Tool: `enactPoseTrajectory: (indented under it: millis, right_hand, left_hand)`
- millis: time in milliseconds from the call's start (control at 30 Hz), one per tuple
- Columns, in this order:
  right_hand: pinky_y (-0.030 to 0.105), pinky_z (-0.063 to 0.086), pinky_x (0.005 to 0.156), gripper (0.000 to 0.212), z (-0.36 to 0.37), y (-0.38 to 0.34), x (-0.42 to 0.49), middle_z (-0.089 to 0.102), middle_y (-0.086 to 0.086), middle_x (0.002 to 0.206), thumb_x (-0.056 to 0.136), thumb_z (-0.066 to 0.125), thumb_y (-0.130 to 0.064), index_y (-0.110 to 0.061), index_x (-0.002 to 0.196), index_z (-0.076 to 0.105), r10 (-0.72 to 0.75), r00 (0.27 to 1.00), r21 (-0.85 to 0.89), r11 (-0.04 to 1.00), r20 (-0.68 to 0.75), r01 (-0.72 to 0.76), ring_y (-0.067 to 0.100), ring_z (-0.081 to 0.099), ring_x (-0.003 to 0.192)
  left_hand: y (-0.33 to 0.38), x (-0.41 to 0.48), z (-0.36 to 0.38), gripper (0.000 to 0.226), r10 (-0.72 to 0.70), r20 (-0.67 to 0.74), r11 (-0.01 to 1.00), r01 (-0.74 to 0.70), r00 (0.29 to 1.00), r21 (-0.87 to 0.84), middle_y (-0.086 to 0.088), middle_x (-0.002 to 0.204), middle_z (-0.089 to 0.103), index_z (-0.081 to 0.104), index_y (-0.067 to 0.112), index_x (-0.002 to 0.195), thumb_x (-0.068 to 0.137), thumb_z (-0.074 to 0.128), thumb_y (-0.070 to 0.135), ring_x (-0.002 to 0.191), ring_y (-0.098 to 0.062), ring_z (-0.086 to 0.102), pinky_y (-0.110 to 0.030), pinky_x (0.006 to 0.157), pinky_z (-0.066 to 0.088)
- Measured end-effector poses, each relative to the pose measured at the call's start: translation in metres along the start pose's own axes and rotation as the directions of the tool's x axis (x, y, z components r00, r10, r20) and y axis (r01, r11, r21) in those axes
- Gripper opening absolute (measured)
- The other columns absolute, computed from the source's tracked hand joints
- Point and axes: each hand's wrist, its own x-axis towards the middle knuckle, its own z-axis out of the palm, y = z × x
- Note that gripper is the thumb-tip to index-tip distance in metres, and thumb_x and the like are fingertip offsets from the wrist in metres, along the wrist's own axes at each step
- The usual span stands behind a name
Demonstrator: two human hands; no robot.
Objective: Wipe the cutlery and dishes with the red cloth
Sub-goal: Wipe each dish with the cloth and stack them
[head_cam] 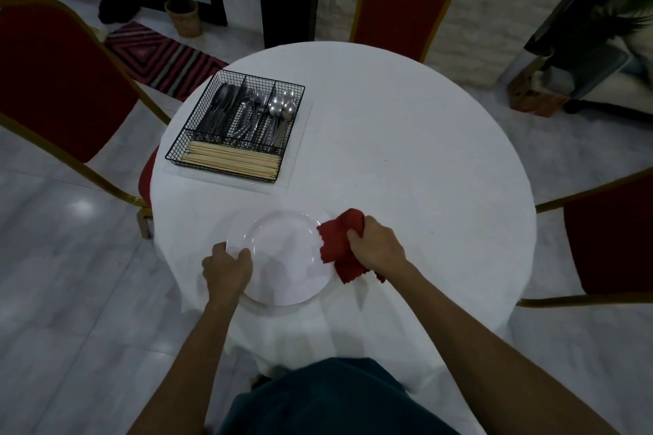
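One clear plate [282, 258] at table's [406, 152] near edge, pinned at left rim by left hand [228, 270], fingers curled over it, likely to steady for wiping. One red cloth [339, 244] bunched in right hand [376, 245], touching plate's right rim. One wire caddy [235, 124] toward far-left edge: knives, forks, three visible spoons, chopsticks uncounted.

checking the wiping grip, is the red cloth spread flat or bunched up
Bunched up. The red cloth is crumpled in the right hand, folds and loose corners hanging out, its edge overlapping the rim of the clear plate.
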Motion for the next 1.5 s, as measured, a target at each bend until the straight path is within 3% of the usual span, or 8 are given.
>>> enactPoseTrajectory:
  millis: [233, 500, 667, 833, 967, 1267, 1367, 1500]
  right_hand:
    - [0.032, 0.052, 0.063, 0.032, -0.016, 0.022, -0.008, 0.063, 0.001, 0.092, 0.094, 0.062, -0.032, -0.015, 0.111, 0.041, 0.076, 0.996, 0.304, 0.951, -0.05, -0.057, 0.016, 0.063, 0.079]
    - [0.028, 0.049, 0.06, 0.037, -0.043, 0.06, 0.009, 0.069, 0.006, 0.1, 0.091, 0.064, -0.021, -0.022, 0.125, 0.047, 0.083, 0.992, 0.361, 0.932, -0.092, -0.044, 0.022, 0.066, 0.084]
    - [0.031, 0.05, 0.072, 0.042, -0.069, 0.072, 0.04, 0.066, 0.003, 0.103, 0.093, 0.063, -0.018, -0.021, 0.134, 0.052, 0.083, 0.99, 0.328, 0.944, -0.111, -0.042, 0.02, 0.062, 0.087]
    - [0.031, 0.049, 0.07, 0.045, -0.092, 0.075, 0.083, 0.064, 0.002, 0.101, 0.092, 0.06, -0.015, -0.017, 0.136, 0.049, 0.078, 0.992, 0.318, 0.947, -0.095, -0.044, 0.021, 0.063, 0.087]
    - [0.037, 0.055, 0.071, 0.042, -0.107, 0.071, 0.122, 0.064, 0.004, 0.094, 0.089, 0.059, -0.015, -0.015, 0.13, 0.047, 0.099, 0.992, 0.245, 0.966, -0.084, -0.076, 0.024, 0.065, 0.088]
    - [0.041, 0.048, 0.079, 0.05, -0.094, 0.063, 0.217, 0.049, 0.016, 0.126, 0.092, 0.064, -0.022, -0.014, 0.138, 0.046, 0.045, 0.972, 0.006, 0.999, -0.23, -0.045, 0.034, 0.058, 0.108]
    - [0.039, 0.049, 0.081, 0.058, -0.048, 0.065, 0.213, 0.047, 0.014, 0.131, 0.09, 0.074, -0.034, -0.014, 0.139, 0.05, -0.069, 0.981, -0.21, 0.977, -0.179, 0.031, 0.033, 0.048, 0.119]
    - [0.039, 0.044, 0.071, 0.046, -0.031, 0.075, 0.21, 0.053, 0.018, 0.127, 0.092, 0.067, -0.017, -0.009, 0.136, 0.055, -0.318, 0.934, -0.354, 0.902, -0.164, 0.246, 0.036, 0.052, 0.112]
  left_hand:
    - [0.035, -0.032, 0.047, 0.054, 0.368, -0.06, 0.913, -0.348, 0.928, 0.215, -0.026, 0.155, 0.034, 0.052, 0.005, 0.141, 0.091, 0.068, 0.017, 0.144, -0.042, 0.03, -0.053, 0.118, 0.025]
    - [0.084, -0.056, 0.119, 0.045, 0.606, 0.358, 0.683, -0.695, 0.711, 0.223, -0.012, 0.16, 0.037, 0.053, 0.011, 0.142, 0.099, 0.059, 0.021, 0.152, -0.026, 0.025, -0.043, 0.125, 0.021]
    - [0.116, -0.036, 0.151, 0.052, 0.551, 0.518, 0.597, -0.743, 0.654, 0.302, -0.017, 0.159, 0.036, 0.043, 0.002, 0.149, 0.1, 0.053, 0.014, 0.151, -0.029, 0.027, -0.037, 0.122, 0.018]
    - [0.121, -0.013, 0.178, 0.06, 0.461, 0.564, 0.519, -0.724, 0.685, 0.454, -0.02, 0.165, 0.021, 0.031, 0.001, 0.154, 0.101, 0.053, 0.02, 0.155, -0.036, 0.013, -0.046, 0.124, 0.019]
    - [0.119, -0.006, 0.192, 0.062, 0.418, 0.527, 0.482, -0.673, 0.74, 0.562, -0.016, 0.165, 0.026, 0.031, 0.004, 0.154, 0.104, 0.048, 0.036, 0.153, -0.033, 0.022, -0.049, 0.122, 0.022]
    - [0.124, -0.003, 0.194, 0.066, 0.347, 0.568, 0.372, -0.665, 0.747, 0.647, -0.009, 0.169, 0.014, 0.023, 0.01, 0.158, 0.102, 0.052, 0.03, 0.156, -0.026, 0.014, -0.051, 0.122, 0.022]
    - [0.124, -0.001, 0.196, 0.066, 0.311, 0.58, 0.374, -0.658, 0.753, 0.653, -0.008, 0.17, 0.012, 0.023, 0.011, 0.158, 0.101, 0.052, 0.028, 0.156, -0.025, 0.013, -0.053, 0.122, 0.02]
    - [0.125, 0.004, 0.199, 0.068, 0.275, 0.587, 0.331, -0.648, 0.762, 0.686, -0.008, 0.17, 0.009, 0.02, 0.012, 0.159, 0.101, 0.052, 0.03, 0.157, -0.026, 0.01, -0.056, 0.122, 0.02]
